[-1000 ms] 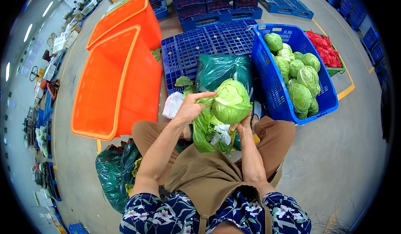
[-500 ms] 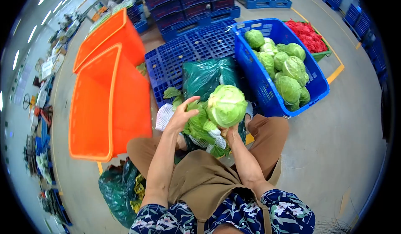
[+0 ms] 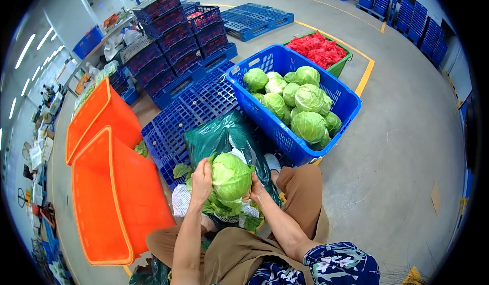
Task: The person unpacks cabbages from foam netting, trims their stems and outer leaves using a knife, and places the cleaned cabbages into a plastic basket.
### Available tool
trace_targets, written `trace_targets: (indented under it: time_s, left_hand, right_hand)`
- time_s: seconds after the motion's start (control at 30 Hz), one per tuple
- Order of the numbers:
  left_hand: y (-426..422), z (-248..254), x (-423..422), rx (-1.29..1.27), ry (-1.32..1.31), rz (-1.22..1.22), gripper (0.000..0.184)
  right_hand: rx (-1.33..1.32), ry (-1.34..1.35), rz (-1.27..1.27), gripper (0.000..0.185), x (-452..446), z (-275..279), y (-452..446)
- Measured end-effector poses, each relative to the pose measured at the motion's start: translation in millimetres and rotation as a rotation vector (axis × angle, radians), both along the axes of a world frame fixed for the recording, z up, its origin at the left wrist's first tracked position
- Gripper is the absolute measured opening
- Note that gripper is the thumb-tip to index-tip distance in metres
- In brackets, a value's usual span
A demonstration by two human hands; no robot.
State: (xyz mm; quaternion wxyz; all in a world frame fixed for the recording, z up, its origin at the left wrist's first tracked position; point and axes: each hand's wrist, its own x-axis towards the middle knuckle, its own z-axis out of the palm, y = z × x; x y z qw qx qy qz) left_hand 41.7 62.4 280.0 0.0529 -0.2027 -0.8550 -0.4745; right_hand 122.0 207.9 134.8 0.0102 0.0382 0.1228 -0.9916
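A pale green cabbage is held up in front of my lap between both hands. My left hand grips its left side, close to a loose outer leaf. My right hand is closed at its lower right side; a small tan thing shows by those fingers, too little of it visible to name. Under the cabbage, loose outer leaves lie over white netting and dark green plastic. Just beyond is a filled green plastic bag, resting on a blue pallet.
A blue crate of cabbages stands to the right, with a green crate of red netting behind it. Two orange bins are at the left. Stacked dark crates and another blue pallet stand farther back.
My left hand has closed from spread fingers onto the cabbage's left side. The cabbage has turned and come lower, nearer my lap. The head view has swung toward the right.
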Motion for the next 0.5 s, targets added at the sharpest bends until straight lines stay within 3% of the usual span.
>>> trace_targets:
  time_s: [0.1,0.13,0.17,0.2,0.27,0.3,0.33,0.43,0.47,0.5]
  left_hand:
    - [-3.6,12.3,-5.5,-0.08,0.054,-0.03,0.028]
    - [-7.7,10.9,-15.7,-0.058,0.222,-0.05,0.027]
    - [-13.8,9.3,-15.3,0.137,-0.168,-0.026,0.026]
    - [-16.1,-13.1,-23.0,0.589,-0.581,0.081,0.025]
    - [-18.8,-40.3,-28.6,0.824,-0.679,0.221,0.024]
    - [-19.1,-51.7,-27.1,0.967,-0.733,0.294,0.024]
    - [-18.3,-63.8,-23.1,0.998,-0.756,0.344,0.027]
    - [-19.2,-122.1,-3.7,0.674,-1.036,0.294,0.034]
    - [-17.7,-148.1,3.3,0.601,-1.063,0.307,0.033]
    - [-20.9,-181.7,6.5,0.528,-1.062,0.264,0.032]
  right_hand:
    - [0.016,-0.061,-0.011,0.078,1.3,-18.3,-7.6]
    - [0.031,-0.261,-0.073,0.067,2.8,-6.9,-14.6]
    - [-0.085,-0.231,-0.059,0.062,5.0,3.3,-16.5]
    - [-0.048,-0.273,-0.171,0.063,3.4,23.5,-20.6]
    - [0.025,-0.325,-0.345,0.066,-3.9,20.0,-30.0]
    - [-0.143,-0.261,-0.305,0.062,-13.1,-11.3,-17.0]
    - [-0.047,-0.234,-0.335,0.066,-17.3,6.9,-1.2]
    - [0.004,-0.07,-0.377,0.074,-35.6,89.8,38.7]
    - [0.13,-0.046,-0.487,0.079,-50.4,106.7,51.2]
    - [-0.122,0.156,-0.171,0.087,-58.1,71.9,93.4]
